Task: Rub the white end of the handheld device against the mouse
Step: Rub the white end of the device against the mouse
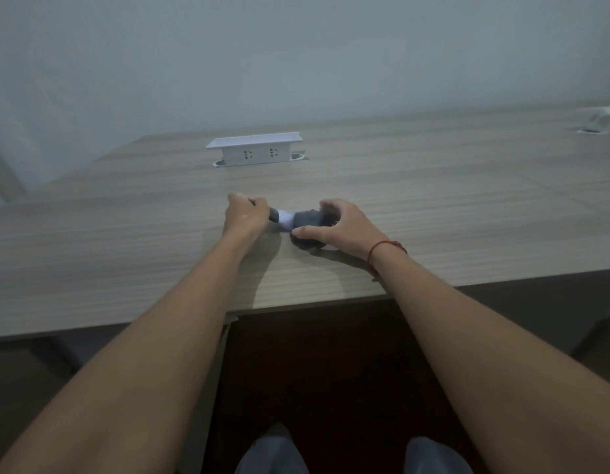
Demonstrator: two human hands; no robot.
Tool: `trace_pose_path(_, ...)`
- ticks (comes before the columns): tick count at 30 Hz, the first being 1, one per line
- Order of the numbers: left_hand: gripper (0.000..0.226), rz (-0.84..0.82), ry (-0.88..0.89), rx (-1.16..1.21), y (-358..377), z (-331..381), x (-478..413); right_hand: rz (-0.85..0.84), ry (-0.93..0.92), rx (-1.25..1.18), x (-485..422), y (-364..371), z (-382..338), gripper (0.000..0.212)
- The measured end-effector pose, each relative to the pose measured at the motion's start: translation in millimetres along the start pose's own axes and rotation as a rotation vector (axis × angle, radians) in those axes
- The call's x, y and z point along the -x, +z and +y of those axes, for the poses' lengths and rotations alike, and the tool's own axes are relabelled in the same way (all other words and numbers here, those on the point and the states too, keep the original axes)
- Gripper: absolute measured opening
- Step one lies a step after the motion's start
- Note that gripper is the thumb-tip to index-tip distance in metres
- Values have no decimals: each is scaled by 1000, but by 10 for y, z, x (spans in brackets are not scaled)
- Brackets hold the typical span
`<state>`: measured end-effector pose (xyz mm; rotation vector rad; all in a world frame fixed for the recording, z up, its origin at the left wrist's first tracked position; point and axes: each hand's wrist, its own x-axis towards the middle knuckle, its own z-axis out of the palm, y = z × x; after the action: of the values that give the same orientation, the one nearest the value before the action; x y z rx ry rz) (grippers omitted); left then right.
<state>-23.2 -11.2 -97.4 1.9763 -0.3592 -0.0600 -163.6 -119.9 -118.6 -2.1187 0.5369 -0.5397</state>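
The left hand, fisted around the dark handheld device with its white end, points it rightward, touching the dark grey mouse that the right hand loosely cups on the wood-grain surface.

Background only from my feed: wood-grain desk fills most of the view, its front edge running across below centre. White pop-up socket box stands toward the back of the desk, lid up, two outlets facing me, a round cable hole showing at each end of it. I see a second white fitting at the far right edge, blurred and cut off, can't tell what it is. Plain pale wall behind the desk. Dark floor below the desk edge. Grey trouser knees at the bottom edge.
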Motion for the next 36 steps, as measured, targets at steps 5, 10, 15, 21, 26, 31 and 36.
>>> trace_pose_path(5,19,-265,-13,198,-98,39,14,-4,-1,-4,-17,3,-3,99)
trace_pose_path(10,21,-118,90,79,-55,48,3,5,0,-14,7,-9,-13,93)
trace_pose_path(15,30,-106,46,60,11,2,55,12,-12,-7,36,-12,-35,79)
trace_pose_path(21,26,-145,27,96,13,43,57,39,-6,31,45,9,-55,66)
trace_pose_path(26,28,47,157,-207,85,3,156,65,-33,99,54,-1,-76,63)
trace_pose_path(31,14,38,160,11,174,54,193,65,-31,115,66,-5,-100,61)
trace_pose_path(36,18,-327,143,43,-18,31,50,82,-37,129,121,-6,-156,51)
